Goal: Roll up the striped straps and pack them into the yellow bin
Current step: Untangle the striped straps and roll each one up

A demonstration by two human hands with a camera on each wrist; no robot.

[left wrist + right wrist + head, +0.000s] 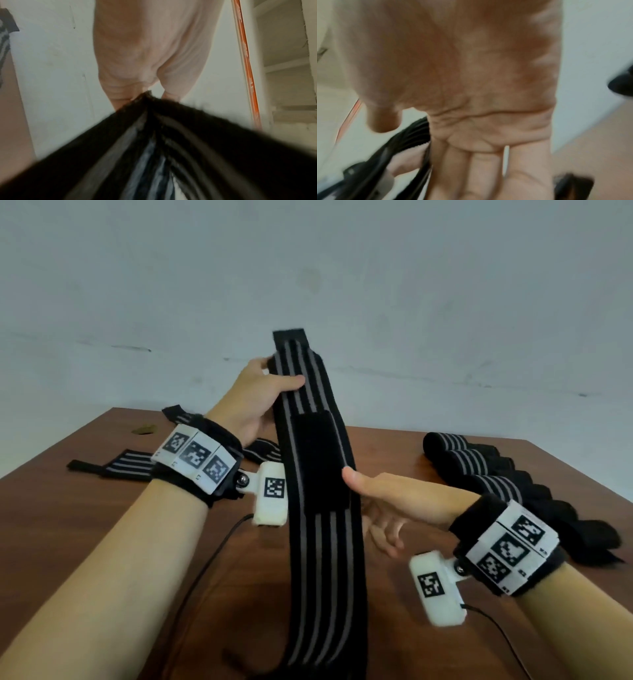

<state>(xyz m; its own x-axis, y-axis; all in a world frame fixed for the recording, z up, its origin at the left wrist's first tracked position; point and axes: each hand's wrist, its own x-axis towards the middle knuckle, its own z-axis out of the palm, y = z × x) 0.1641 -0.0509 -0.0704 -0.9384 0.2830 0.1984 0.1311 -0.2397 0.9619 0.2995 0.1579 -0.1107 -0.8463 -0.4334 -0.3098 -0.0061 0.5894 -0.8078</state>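
Table (102, 542): brown wood, filling the lower half of the head view; we see no yellow bin in any view
Strap in hand (318, 474): long black strap with grey stripes, held up off the table, running from the upper centre of the head view down to the bottom centre; a plain black patch, probably the fastening, sits mid-length
Rolled straps (479, 470): a row of finished rolls at centre right of the head view, trailing toward the right edge
Flat straps (126, 465): loose, unrolled ones at centre left, behind our left wrist
Left hand (253, 402): left of centre in the head view, we grip the strap near its top end, thumb across the front and fingers curled behind; the left wrist view shows the cloth bunched in that pinch
Right hand (394, 505): right of centre, fingers straight and relaxed, holding nothing; the thumb touches the strap's right edge beside the black patch, and the right wrist view shows the flat palm
Step in hand: we judge we are straightening the strap before starting its roll
Doing it well: we keep the top pinch firm, run the right hand down to take out twists, start the roll tight at one end with the edges aligned, and finish so the patch closes the roll
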